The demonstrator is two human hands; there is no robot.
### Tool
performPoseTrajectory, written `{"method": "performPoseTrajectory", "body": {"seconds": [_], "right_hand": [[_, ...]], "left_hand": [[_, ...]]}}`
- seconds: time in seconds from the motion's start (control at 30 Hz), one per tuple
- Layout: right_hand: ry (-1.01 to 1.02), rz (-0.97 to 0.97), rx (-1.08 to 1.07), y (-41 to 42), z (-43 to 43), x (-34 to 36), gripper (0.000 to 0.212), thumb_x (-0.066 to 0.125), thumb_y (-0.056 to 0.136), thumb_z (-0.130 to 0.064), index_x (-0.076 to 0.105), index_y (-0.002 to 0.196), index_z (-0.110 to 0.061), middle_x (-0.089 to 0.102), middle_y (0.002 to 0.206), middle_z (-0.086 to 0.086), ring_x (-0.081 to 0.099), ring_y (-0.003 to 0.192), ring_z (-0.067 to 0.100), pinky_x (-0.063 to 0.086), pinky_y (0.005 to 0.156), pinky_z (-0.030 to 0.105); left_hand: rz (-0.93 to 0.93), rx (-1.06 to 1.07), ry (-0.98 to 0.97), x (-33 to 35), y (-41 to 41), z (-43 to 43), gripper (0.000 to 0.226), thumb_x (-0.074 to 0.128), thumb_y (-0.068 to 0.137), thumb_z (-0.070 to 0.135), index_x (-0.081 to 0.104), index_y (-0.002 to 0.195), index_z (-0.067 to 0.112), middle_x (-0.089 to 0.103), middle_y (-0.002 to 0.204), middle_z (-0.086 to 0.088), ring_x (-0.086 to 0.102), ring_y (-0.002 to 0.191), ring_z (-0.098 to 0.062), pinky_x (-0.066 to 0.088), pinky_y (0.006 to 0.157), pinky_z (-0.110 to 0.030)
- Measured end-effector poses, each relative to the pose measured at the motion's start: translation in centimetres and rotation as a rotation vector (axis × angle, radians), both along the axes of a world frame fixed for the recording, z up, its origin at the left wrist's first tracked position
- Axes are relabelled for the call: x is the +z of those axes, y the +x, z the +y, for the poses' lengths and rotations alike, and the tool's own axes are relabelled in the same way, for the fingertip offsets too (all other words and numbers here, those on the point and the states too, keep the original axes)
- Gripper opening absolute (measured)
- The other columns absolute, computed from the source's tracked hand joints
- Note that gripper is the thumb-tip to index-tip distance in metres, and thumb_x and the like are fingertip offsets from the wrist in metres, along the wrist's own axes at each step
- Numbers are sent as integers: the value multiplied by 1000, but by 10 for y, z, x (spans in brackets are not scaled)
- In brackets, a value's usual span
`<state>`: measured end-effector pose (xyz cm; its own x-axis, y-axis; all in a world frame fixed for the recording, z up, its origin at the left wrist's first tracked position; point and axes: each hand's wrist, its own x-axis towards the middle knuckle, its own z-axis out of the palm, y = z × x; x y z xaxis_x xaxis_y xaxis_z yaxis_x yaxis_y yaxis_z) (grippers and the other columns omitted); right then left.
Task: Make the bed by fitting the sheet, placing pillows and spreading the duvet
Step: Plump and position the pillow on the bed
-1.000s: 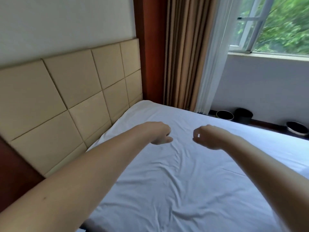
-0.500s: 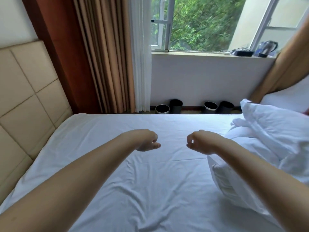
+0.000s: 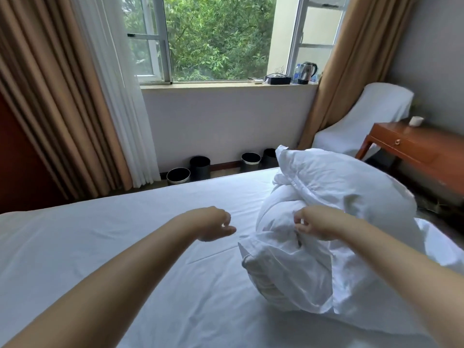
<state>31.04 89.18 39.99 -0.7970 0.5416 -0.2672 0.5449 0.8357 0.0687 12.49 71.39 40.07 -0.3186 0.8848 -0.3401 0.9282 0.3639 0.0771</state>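
Both arms are reaching out over the bed, and the fitted sheet [image 3: 125,247] is lying flat across the mattress with only soft creases, so the sheet step is looking done and the pillows are up next. The right hand [image 3: 319,223] is hovering right at the front of the heaped white bedding [image 3: 326,217], fingers curled and narrow, thumb and fingertips pinching toward the fabric; whether they are actually gripping cloth, I cannot tell from this angle. The left hand [image 3: 213,223] is hanging loosely over bare sheet just beside the pile, fingers half curled, holding nothing. A pillow [image 3: 281,275] is poking out at the near end of the heap, with another [image 3: 351,187] riding on top (the duvet seems tangled in with them). To be doing this well, the left hand wants to be coming across to the near pillow's end while the right is taking its far side, lifting it clear rather than dragging, so the smooth sheet is not being rucked up. The bins [image 3: 199,168] under the window [image 3: 218,38] are staying well out of play.
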Motion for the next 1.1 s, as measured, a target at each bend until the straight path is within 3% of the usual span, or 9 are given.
{"method": "performPoseTrajectory", "body": {"seconds": [0.27, 0.43, 0.57, 0.7, 0.87, 1.1], "right_hand": [[-16, -68, 3, 88, 177, -21, 27, 44, 95, -38, 60, 109, -21, 61, 117, 4, 57, 105, 25, 45, 83, 32], [41, -19, 28, 130, 247, -40, 37, 40, 97, -38, 46, 129, -21, 44, 132, 2, 50, 115, 26, 42, 86, 32], [38, -40, 25, 154, 273, -61, 41, 40, 98, -37, 40, 136, -21, 37, 139, 3, 41, 124, 25, 38, 96, 34], [36, -90, -26, 175, 283, -77, 40, 38, 98, -37, 41, 134, -20, 37, 138, 4, 41, 123, 26, 40, 96, 37], [34, -125, -139, 205, 289, -79, 38, 36, 99, -39, 41, 133, -21, 39, 136, 0, 41, 121, 22, 38, 95, 34], [-25, -122, -314, 229, 325, -83, 38, 37, 98, -39, 43, 131, -21, 42, 134, 0, 43, 120, 21, 42, 89, 33]], "left_hand": [[-22, -2, -29, -26, 82, 181, 42, 37, 97, 46, 52, 123, 17, 58, 123, -6, 54, 110, -25, 41, 85, -33], [-66, -24, -76, -47, 129, 256, 41, 36, 99, 41, 54, 121, 11, 55, 126, -10, 51, 114, -28, 41, 89, -33], [-118, -14, -133, -72, 150, 282, 40, 36, 99, 40, 55, 117, 10, 54, 127, -11, 51, 115, -28, 39, 90, -33], [-202, 8, -100, -87, 156, 300, 43, 36, 99, 39, 55, 119, 7, 54, 127, -13, 50, 116, -28, 38, 90, -32], [-340, 67, -59, -105, 157, 318, 45, 36, 99, 39, 58, 108, 1, 59, 118, -18, 55, 107, -30, 41, 86, -33], [-520, 323, 46, -136, 163, 354, 62, 39, 96, 49, 39, 134, 0, 44, 140, -17, 45, 125, -29, 37, 96, -31]]}}
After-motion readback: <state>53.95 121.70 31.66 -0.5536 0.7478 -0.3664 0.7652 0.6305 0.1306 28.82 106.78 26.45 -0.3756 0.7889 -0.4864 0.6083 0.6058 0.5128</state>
